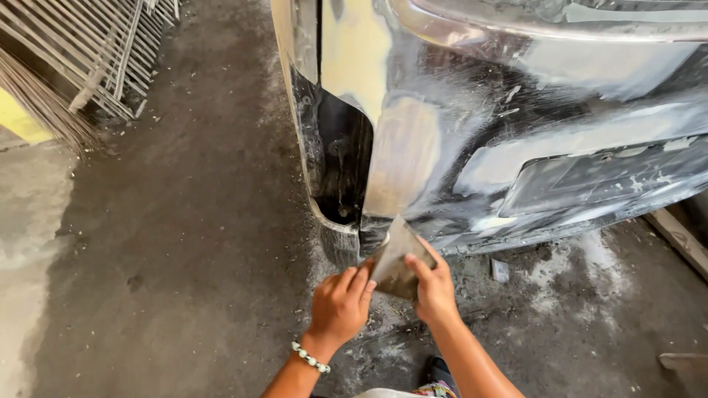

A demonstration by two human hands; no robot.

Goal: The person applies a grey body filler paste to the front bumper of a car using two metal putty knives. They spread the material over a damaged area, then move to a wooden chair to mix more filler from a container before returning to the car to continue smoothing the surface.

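Car body panel point(472, 125) blocks ahead; bare floor point(184, 243) lies open leftward.

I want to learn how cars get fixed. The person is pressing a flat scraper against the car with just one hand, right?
Not quite: both hands hold it. The head view shows the left hand and right hand gripping the flat scraper against the car body.

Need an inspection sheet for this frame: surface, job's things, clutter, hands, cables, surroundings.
Surface: car body panel, dark, covered in pale sanded filler patches; open wheel arch gap at its left.
Job's things: flat filler spreader, smeared grey, tip at the panel's lower edge.
Clutter: white dust on the floor under the panel; small pale scrap.
Hands: left hand, beaded bracelet at wrist, and right hand both grip the spreader.
Cables: nothing seen.
Surroundings: stained concrete floor; metal grating at top left; wooden board at right.
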